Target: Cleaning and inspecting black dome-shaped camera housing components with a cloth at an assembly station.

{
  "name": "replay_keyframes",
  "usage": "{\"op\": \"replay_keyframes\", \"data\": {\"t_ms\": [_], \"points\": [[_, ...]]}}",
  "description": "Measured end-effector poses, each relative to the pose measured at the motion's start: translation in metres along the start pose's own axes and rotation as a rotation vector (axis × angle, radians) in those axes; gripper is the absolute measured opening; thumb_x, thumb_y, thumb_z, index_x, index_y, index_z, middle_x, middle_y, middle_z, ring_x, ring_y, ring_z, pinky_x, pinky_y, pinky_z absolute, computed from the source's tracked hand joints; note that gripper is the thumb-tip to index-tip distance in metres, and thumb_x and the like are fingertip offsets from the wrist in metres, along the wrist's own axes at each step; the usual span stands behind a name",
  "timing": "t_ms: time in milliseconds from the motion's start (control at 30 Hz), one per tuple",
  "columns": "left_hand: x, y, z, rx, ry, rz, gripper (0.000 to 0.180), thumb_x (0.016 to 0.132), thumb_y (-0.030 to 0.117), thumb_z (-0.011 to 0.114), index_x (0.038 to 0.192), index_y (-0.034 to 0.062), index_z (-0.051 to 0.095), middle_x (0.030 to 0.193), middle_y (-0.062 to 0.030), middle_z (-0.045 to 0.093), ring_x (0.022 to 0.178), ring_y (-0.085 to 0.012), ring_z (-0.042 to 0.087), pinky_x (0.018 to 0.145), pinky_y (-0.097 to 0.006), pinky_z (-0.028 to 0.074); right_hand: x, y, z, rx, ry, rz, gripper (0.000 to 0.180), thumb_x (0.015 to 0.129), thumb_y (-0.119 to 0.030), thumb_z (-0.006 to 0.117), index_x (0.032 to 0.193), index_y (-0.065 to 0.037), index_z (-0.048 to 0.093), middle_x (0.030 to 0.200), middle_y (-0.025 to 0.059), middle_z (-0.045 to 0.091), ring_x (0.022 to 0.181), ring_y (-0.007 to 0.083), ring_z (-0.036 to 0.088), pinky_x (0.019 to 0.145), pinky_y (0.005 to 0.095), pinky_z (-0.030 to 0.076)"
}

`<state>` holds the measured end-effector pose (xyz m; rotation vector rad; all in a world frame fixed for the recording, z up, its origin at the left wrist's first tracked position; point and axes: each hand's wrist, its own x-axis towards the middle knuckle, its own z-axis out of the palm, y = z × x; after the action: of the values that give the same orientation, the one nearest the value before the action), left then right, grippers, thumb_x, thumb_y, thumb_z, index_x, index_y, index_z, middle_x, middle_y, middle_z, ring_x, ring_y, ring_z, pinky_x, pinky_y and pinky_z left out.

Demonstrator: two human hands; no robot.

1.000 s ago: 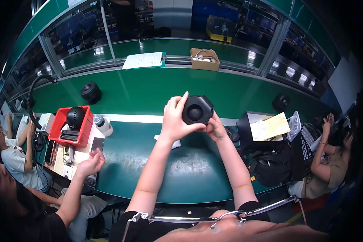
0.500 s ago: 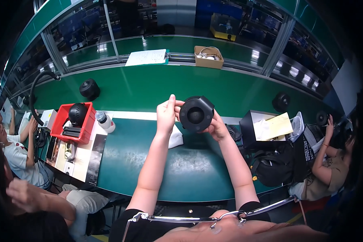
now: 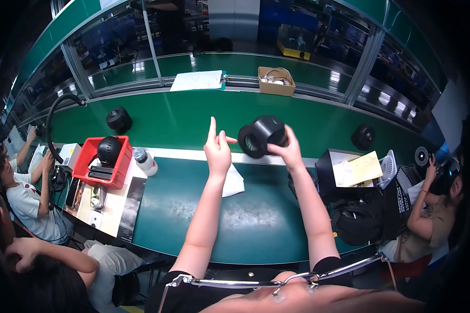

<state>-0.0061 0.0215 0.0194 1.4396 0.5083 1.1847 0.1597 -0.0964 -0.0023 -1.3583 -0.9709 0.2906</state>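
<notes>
The green desk (image 3: 193,219) holds a red bin (image 3: 100,163), a bottle (image 3: 144,161) and a white cloth (image 3: 234,182). A black box (image 3: 331,169) sits at its right. Behind it, the green belt (image 3: 183,117) carries two black parts (image 3: 119,119) (image 3: 363,136).

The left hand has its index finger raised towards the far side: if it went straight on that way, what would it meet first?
Probably nothing close. The left hand points across the bare green conveyor belt. The white paper sheet on a clipboard lies farther along that line, though depth is unclear. The round black plastic housing stays right of it.
</notes>
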Motion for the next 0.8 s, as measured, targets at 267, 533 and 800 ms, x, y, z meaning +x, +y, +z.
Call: {"op": "replay_keyframes", "data": {"t_ms": [267, 533, 800], "points": [[0.007, 0.015, -0.014, -0.08, 0.083, -0.012, 0.045, 0.09, 0.01, 0.046, 0.132, -0.0001, 0.034, 0.07, -0.0039, 0.061, 0.05, -0.0049, 0.046, 0.052, -0.021, 0.039, 0.051, 0.031, 0.002, -1.214, 0.035, -0.328, 0.08, 0.048, -0.011, 0.077, 0.121, -0.024, 0.046, 0.125, 0.0058, 0.044, 0.109, 0.0327, 0.048, 0.081, 0.0399, 0.048], [0.032, -0.038, -0.019, -0.273, 0.419, 0.098, 0.047, 0.094, 0.016, 0.037, 0.136, -0.001, 0.024, 0.132, -0.0193, 0.037, 0.12, -0.0244, 0.04, 0.098, -0.032, 0.034, 0.052, -0.009, 0.015, -0.571, 0.306, -0.231, 0.076, 0.048, -0.022, 0.079, 0.117, -0.01, 0.049, 0.114, 0.0107, 0.052, 0.103, 0.0274, 0.054, 0.088, 0.0356, 0.044], [0.075, -0.064, 0.02, -0.186, 0.177, 0.281, 0.062, 0.096, 0.036, 0.028, 0.139, -0.0024, 0.005, 0.145, -0.0211, 0.007, 0.135, -0.0274, 0.009, 0.11, -0.036, 0.006, 0.029, -0.012, 0.028, -0.504, 0.405, -0.322, 0.075, 0.047, -0.02, 0.081, 0.113, -0.003, 0.051, 0.108, 0.0145, 0.055, 0.099, 0.0274, 0.056, 0.086, 0.0349, 0.045]]}}
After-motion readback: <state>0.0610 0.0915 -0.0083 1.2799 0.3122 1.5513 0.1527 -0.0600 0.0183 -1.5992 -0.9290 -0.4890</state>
